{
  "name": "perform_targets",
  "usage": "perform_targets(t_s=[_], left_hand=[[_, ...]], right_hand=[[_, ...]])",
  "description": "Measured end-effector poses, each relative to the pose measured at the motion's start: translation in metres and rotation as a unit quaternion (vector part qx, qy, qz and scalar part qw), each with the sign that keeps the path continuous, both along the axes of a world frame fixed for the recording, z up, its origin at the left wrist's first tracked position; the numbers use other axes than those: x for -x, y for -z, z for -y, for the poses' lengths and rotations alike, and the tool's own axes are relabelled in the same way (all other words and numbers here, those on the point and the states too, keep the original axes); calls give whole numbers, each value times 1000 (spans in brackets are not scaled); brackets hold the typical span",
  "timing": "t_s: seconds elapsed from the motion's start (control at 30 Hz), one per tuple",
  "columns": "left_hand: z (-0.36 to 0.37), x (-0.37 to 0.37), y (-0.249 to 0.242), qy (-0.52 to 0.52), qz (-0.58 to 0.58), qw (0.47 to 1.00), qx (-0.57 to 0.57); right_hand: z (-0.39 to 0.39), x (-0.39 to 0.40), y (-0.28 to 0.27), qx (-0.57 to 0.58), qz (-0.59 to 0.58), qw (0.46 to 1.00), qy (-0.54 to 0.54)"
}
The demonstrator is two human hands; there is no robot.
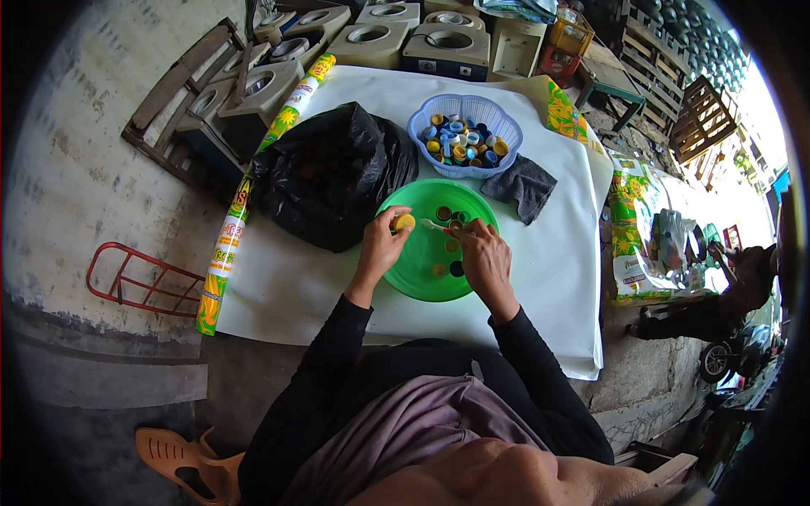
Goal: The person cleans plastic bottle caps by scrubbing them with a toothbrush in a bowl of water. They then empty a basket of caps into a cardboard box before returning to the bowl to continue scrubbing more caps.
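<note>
Over the left part of a green basin (pixel 413 278), my left hand (pixel 384 244) pinches a yellow bottle cap (pixel 405 222). My right hand (pixel 487 260), over the basin's right side, is closed on a small pale tool (pixel 432 224) whose tip points toward the cap without touching it. Several brown, yellow and dark caps lie in the basin. Behind it stands a blue plastic basket (pixel 422 126) full of caps in mixed colours. An open black plastic bag (pixel 337 169) sits left of the basin, and a dark grey cloth (pixel 523 187) lies beside the basket.
A white sheet (pixel 548 278) covers the table, with its rolled, colourful edge (pixel 224 253) on the left. Dispenser-like casings (pixel 363 51) stand behind. A red metal rack (pixel 148 278) leans at the left wall, and an orange chair (pixel 190 464) is below. Another person (pixel 717 312) is far right.
</note>
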State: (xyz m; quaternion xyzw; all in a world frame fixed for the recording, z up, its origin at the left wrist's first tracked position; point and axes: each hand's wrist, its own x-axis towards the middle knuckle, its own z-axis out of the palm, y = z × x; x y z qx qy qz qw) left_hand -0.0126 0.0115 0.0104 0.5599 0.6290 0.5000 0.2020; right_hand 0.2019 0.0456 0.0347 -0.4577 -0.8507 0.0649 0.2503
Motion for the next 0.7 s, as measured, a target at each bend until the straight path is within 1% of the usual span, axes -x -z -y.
perform_targets(t_s=[0.1, 0.2, 0.3, 0.4, 0.47, 0.5, 0.6, 0.7], left_hand=[[1, -1, -7, 7, 3, 998, 60], [-1, -4, 1, -9, 29, 999, 37], [-1, -1, 0, -6, 28, 999, 28], [-1, 4, 1, 8, 15, 999, 45], [-2, 6, 6, 22, 26, 998, 50], [-4, 8, 9, 28, 30, 998, 51], [-5, 12, 16, 31, -9, 999, 34], [-6, 14, 16, 45, 52, 996, 62]], right_hand=[[1, -1, -3, 19, -9, 1000, -11], [14, 1, -24, 58, -133, 989, 19], [14, 0, -15, 33, -107, 994, -9], [2, -1, -3, 10, -35, 999, 19], [-4, -6, 12, 17, -2, 1000, -18], [-4, -4, 7, 20, 14, 999, -37], [9, 1, -15, 25, -89, 996, 12], [15, 1, -14, 44, -100, 994, -30]])
